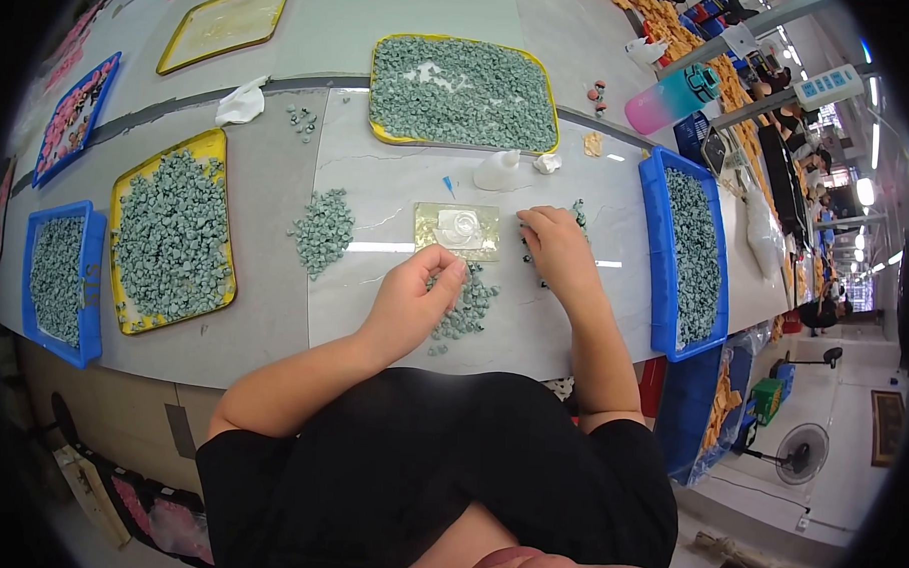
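The left hand [414,288] rests on the counter [563,338] with its fingers curled together over a small heap of grey-green pieces [464,309]; the grip looks pinched on one of them, though the piece itself is too small to make out. The right hand [556,250] lies palm down just to the right of a small yellowish pad [456,231] that carries a blob of clear glue. Its fingertips press together on the counter among a few dark bits [531,257], and I cannot tell whether they hold anything. A white glue bottle [498,171] stands just behind the pad. Judging by the stock, most of the work is left: a second loose heap [323,231] sits to the left of the pad, a yellow tray [463,92] at the back is nearly full of the same pieces, another yellow tray [173,232] and a blue bin [62,275] on the left are filled, and a blue bin [692,254] on the right holds more. Only the short row of pieces by the right hand looks handled, so the job appears to be at an early or middle stage.
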`<state>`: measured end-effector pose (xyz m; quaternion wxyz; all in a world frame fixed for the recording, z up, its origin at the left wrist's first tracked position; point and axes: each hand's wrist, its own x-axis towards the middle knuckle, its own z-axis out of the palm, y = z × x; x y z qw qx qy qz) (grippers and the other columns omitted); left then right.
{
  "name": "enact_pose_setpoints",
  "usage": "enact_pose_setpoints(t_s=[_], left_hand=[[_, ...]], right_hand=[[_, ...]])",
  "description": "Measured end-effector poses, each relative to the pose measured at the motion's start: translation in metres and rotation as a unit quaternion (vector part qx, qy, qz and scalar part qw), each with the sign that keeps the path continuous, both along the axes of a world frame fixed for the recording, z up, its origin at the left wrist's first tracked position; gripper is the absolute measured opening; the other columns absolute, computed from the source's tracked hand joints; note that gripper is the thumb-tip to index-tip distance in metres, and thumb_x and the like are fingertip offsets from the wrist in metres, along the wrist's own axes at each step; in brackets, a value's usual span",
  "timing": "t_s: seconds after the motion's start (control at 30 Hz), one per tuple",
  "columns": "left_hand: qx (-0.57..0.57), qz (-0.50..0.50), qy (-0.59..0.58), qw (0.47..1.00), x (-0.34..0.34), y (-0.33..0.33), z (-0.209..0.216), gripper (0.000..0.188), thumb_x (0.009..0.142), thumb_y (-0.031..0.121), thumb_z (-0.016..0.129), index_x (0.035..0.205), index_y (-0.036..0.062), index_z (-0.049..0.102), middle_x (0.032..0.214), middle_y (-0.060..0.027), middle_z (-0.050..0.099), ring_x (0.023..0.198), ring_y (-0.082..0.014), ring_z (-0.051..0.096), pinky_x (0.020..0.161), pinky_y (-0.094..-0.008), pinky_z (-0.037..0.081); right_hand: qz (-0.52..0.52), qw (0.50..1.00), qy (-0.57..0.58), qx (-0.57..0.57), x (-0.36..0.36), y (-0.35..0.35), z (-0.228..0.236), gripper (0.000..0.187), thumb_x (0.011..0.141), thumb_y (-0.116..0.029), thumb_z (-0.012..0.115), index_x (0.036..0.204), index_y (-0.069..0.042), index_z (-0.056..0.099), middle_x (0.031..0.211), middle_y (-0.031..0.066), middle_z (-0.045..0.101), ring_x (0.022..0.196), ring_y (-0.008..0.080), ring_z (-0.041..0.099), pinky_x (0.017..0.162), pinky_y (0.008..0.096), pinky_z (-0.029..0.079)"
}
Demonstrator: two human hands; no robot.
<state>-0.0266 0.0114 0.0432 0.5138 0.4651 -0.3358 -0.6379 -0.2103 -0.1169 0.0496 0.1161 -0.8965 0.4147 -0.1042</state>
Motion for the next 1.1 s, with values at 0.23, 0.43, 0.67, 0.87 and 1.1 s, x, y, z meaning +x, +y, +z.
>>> enact_pose_setpoints(t_s=[0.23,0.43,0.67,0.87,1.1], left_hand=[[-0.051,0.015,-0.112,0.992,0.003,-0.002,0.004,0.016,0.092,0.019,0.048,0.086,0.0034,0.049,0.065,0.0025,0.047,0.056,-0.0029,0.041,0.048,-0.0184,0.034],[-0.046,0.005,-0.17,0.984,0.001,0.003,0.022,0.018,0.091,0.019,0.051,0.084,0.0022,0.051,0.064,0.0019,0.049,0.057,-0.0041,0.044,0.051,-0.0198,0.037],[-0.018,-0.029,-0.239,0.97,0.0,0.002,0.04,0.022,0.089,0.023,0.054,0.084,0.0013,0.052,0.068,-0.0012,0.055,0.059,-0.0061,0.049,0.053,-0.022,0.04],[0.024,-0.037,-0.164,0.986,0.006,0.002,0.045,0.014,0.09,0.016,0.049,0.087,0.0027,0.053,0.067,0.0008,0.05,0.056,-0.0055,0.042,0.049,-0.0209,0.035],[0.124,-0.04,0.175,0.976,0.015,0.006,0.067,0.015,0.089,0.006,0.04,0.102,0.0033,0.046,0.081,-0.0025,0.047,0.055,-0.0053,0.031,0.046,-0.0193,0.027]], right_hand=[[-0.004,1.0,0.023,0.004,0.003,-0.006,-0.002,0.018,0.076,-0.003,0.057,0.093,-0.002,0.061,0.088,0.0121,0.058,0.087,0.0284,0.054,0.08,0.0355,0.044],[-0.023,0.995,-0.102,-0.005,0.005,0.004,0.016,0.017,0.079,-0.001,0.054,0.095,-0.002,0.059,0.082,0.0122,0.057,0.081,0.0287,0.056,0.073,0.0334,0.046],[-0.056,0.959,-0.228,0.158,0.01,0.02,0.061,0.016,0.081,0.002,0.052,0.095,-0.001,0.059,0.083,0.0113,0.059,0.074,0.0237,0.058,0.067,0.0309,0.047],[0.059,0.975,-0.207,0.063,0.018,0.031,0.078,0.021,0.08,0.003,0.054,0.099,-0.002,0.06,0.081,0.0109,0.06,0.071,0.0233,0.059,0.065,0.0291,0.047],[0.044,0.976,-0.209,0.051,0.032,0.05,0.091,0.019,0.077,0.001,0.06,0.095,-0.002,0.062,0.081,0.0106,0.061,0.072,0.0234,0.06,0.064,0.0298,0.048]])
